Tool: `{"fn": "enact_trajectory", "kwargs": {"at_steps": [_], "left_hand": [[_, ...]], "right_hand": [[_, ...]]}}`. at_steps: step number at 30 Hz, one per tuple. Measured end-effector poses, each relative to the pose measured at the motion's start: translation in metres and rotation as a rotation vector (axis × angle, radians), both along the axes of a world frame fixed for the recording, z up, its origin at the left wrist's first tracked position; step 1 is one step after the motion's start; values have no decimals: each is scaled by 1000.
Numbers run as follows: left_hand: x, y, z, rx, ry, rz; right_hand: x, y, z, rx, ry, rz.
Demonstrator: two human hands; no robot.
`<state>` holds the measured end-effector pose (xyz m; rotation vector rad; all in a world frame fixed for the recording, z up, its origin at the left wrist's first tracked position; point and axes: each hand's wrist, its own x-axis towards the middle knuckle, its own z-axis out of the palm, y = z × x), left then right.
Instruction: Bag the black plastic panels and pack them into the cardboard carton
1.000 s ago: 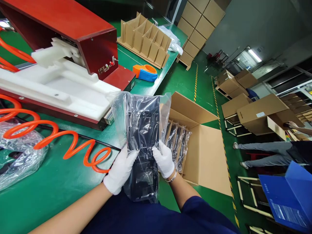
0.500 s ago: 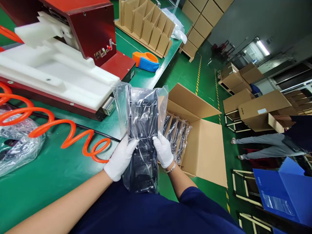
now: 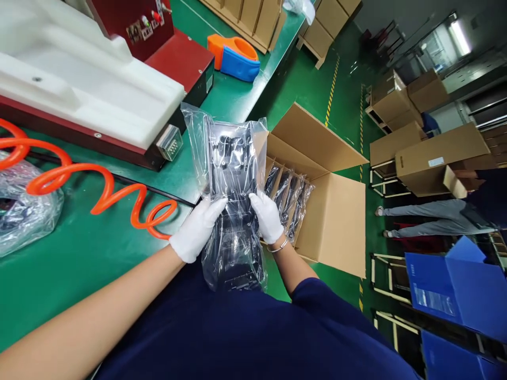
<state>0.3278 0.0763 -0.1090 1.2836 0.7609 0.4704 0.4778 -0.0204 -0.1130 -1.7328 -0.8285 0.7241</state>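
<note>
A long black plastic part in a clear plastic bag is held in front of my body, its far end over the table edge. My left hand, in a white glove, grips its left side with the thumb on top. On the opposite side my right hand, also gloved, holds it with the thumb on the upper face. The fingers beneath are hidden. Just right of my right hand stands an open cardboard box, where several bagged black parts sit between cardboard dividers.
A red machine with a white plastic bed stands on the green table. A coiled orange air hose crosses the tabletop. Beyond are an orange and blue tape ring and cardboard dividers. Blue boxes and a person are at right.
The bagged black part, both hands and the box appear slightly higher in view. The bag's far end tilts a little, and both hands keep their grip.
</note>
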Motion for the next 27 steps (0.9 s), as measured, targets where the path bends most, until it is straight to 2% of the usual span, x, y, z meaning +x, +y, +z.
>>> {"fn": "enact_trajectory", "kwargs": {"at_steps": [6,10,16,27], "left_hand": [[-4,-6,3,48,-28,64],[-7,-8,0,93,-12,107],[-7,-10,0,93,-21,118],[-7,-10,-3,88,-62,128]], "right_hand": [[-14,-6,2,101,-113,-75],[-19,-7,3,146,-116,-77],[-22,-7,10,150,-116,-76],[-22,-6,11,141,-139,-78]]}}
